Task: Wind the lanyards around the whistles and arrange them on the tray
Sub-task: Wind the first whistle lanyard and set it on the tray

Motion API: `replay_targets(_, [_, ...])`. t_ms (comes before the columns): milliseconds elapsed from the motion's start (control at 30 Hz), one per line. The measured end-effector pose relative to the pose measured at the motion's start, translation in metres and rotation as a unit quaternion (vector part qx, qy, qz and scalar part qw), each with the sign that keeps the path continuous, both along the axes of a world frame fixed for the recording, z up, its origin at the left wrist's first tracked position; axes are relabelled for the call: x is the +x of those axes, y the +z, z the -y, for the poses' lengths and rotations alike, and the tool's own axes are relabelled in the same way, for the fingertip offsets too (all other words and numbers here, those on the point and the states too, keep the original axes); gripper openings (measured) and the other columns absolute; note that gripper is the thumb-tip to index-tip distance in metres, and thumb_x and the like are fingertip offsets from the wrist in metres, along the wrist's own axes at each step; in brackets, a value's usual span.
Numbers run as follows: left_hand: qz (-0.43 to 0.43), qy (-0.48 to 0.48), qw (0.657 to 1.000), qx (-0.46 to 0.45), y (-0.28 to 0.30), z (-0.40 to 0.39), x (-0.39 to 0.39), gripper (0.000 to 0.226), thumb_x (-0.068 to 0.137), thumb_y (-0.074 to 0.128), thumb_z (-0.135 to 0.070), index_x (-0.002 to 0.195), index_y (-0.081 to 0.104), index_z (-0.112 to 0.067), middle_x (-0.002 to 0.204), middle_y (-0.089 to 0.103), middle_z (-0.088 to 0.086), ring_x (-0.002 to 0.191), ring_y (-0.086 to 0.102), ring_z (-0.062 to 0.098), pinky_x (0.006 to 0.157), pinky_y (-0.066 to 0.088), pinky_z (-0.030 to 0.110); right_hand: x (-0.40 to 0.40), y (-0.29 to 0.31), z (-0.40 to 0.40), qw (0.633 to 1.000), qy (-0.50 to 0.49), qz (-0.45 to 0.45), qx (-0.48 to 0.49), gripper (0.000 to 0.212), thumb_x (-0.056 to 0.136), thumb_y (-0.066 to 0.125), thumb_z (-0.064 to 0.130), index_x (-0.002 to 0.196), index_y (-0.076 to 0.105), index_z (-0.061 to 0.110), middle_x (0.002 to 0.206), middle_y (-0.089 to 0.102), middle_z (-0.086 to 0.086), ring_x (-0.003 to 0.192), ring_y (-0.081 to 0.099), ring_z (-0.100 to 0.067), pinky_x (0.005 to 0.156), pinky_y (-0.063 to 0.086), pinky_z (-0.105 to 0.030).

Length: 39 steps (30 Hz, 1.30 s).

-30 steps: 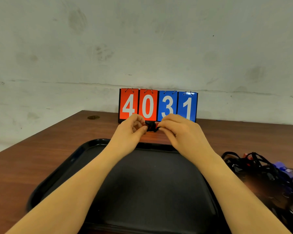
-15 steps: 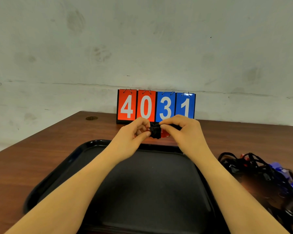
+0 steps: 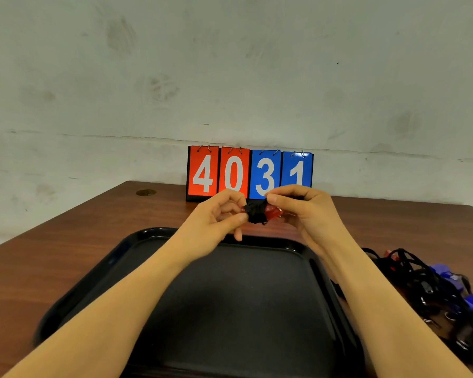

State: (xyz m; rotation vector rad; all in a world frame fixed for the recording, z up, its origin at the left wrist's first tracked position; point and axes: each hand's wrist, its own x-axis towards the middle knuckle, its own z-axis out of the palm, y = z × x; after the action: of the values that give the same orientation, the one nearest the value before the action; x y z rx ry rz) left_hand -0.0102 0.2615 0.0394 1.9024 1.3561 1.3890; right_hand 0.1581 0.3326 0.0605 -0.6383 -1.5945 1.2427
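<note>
Now turned since a moment ago to bare its red end, whistle [image 3: 271,212] bound in black lanyard [image 3: 257,214], pinched by fingers of left hand [image 3: 216,222] and right hand [image 3: 306,211] above tray [image 3: 99,276], winding nearly done.

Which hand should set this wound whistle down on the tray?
Probably the left hand: it pinches the red whistle at its wrapped middle. The right hand only holds the end, beside the black tray.
</note>
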Motion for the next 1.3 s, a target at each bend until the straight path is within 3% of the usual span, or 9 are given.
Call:
replay_targets(167, [0.082, -0.009, 0.997, -0.006, -0.002, -0.003, 0.0, 0.011, 0.091, 0.052, -0.011, 0.101, 0.052, -0.016, 0.075, 0.066, -0.006, 0.063, 0.063, 0.013, 0.057, 0.045, 0.018, -0.001, -0.001, 0.002, 1.0, 0.014, -0.018, 0.003, 0.014, 0.08, 0.066, 0.005, 0.077, 0.074, 0.017, 0.074, 0.069, -0.01, 0.064, 0.058, -0.018, 0.066, 0.05, -0.028])
replay_targets(333, [0.164, 0.029, 0.986, 0.002, -0.003, -0.005, -0.001, 0.013, 0.09, 0.053, -0.011, 0.102, 0.053, -0.018, 0.088, 0.071, 0.002, 0.062, 0.063, 0.014, 0.058, 0.045, 0.017, -0.006, -0.005, 0.005, 0.999, 0.019, -0.006, 0.036, 0.019, 0.085, 0.059, 0.002, 0.091, 0.07, 0.016, 0.076, 0.069, -0.005, 0.068, 0.06, -0.015, 0.075, 0.052, -0.029])
replay_targets(467, [0.157, 0.059, 0.986, 0.015, -0.002, -0.006, 0.0, 0.011, 0.089, 0.056, -0.011, 0.096, 0.054, -0.019, 0.086, 0.07, 0.001, 0.059, 0.064, 0.011, 0.058, 0.046, 0.012, -0.009, -0.008, 0.007, 0.999, 0.006, 0.008, 0.053, 0.016, 0.082, 0.064, 0.01, 0.092, 0.07, 0.021, 0.078, 0.07, -0.006, 0.07, 0.062, -0.012, 0.081, 0.054, -0.03])
replay_targets(700, [0.15, 0.034, 0.988, 0.003, -0.004, -0.004, 0.0, 0.003, 0.09, 0.054, -0.013, 0.09, 0.052, -0.01, 0.08, 0.069, 0.012, 0.065, 0.067, 0.022, 0.063, 0.053, 0.023, -0.009, -0.008, 0.007, 0.998, -0.003, 0.011, 0.056, 0.014, 0.082, 0.065, 0.011, 0.086, 0.07, 0.023, 0.069, 0.068, 0.003, 0.064, 0.061, -0.006, 0.07, 0.053, -0.021])
replay_targets(800, [0.172, 0.029, 0.985, -0.009, -0.002, -0.004, 0.003, 0.039, 0.079, 0.057, -0.036, 0.093, 0.054, -0.001, 0.083, 0.069, 0.019, 0.062, 0.065, 0.021, 0.058, 0.051, 0.023, -0.009, -0.007, 0.008, 0.997, 0.016, 0.029, 0.068, 0.016, 0.082, 0.065, 0.011, 0.084, 0.07, 0.026, 0.067, 0.069, 0.008, 0.065, 0.062, -0.005, 0.067, 0.053, -0.017])
replay_targets(867, [0.167, 0.046, 0.985, -0.01, -0.001, -0.004, 0.004, 0.04, 0.075, 0.062, -0.034, 0.091, 0.053, 0.001, 0.084, 0.068, 0.021, 0.063, 0.066, 0.02, 0.06, 0.054, 0.023, -0.009, -0.007, 0.009, 0.996, 0.023, 0.04, 0.072, 0.018, 0.082, 0.065, 0.011, 0.082, 0.069, 0.028, 0.068, 0.07, 0.011, 0.066, 0.064, -0.005, 0.067, 0.054, -0.017])
replay_targets(967, [0.187, 0.039, 0.981, -0.015, -0.001, -0.003, 0.005, 0.022, 0.08, 0.065, -0.02, 0.094, 0.052, -0.009, 0.087, 0.069, 0.016, 0.071, 0.069, 0.022, 0.066, 0.057, 0.026, -0.008, -0.006, 0.01, 0.996, 0.023, 0.045, 0.072, 0.018, 0.081, 0.066, 0.011, 0.082, 0.068, 0.029, 0.068, 0.07, 0.012, 0.067, 0.065, -0.005, 0.067, 0.054, -0.017])
replay_targets(1100, [0.117, 0.041, 0.992, -0.003, -0.001, -0.002, 0.006, 0.03, 0.085, 0.061, -0.017, 0.112, 0.054, -0.029, 0.103, 0.065, 0.0, 0.08, 0.069, 0.01, 0.066, 0.056, 0.021, -0.009, -0.007, 0.009, 0.996, 0.005, 0.045, 0.074, 0.017, 0.081, 0.067, 0.011, 0.081, 0.068, 0.028, 0.064, 0.069, 0.013, 0.064, 0.064, -0.003, 0.063, 0.052, -0.013])
replay_targets(1300, [0.074, 0.091, 0.992, 0.039, -0.002, -0.002, 0.007, 0.023, 0.08, 0.068, -0.015, 0.096, 0.058, -0.029, 0.098, 0.063, -0.016, 0.09, 0.063, 0.001, 0.074, 0.052, 0.014, -0.014, -0.009, 0.007, 0.996, -0.031, 0.051, 0.063, 0.012, 0.078, 0.071, 0.01, 0.076, 0.07, 0.021, 0.058, 0.067, 0.008, 0.057, 0.063, -0.005, 0.061, 0.053, -0.015])
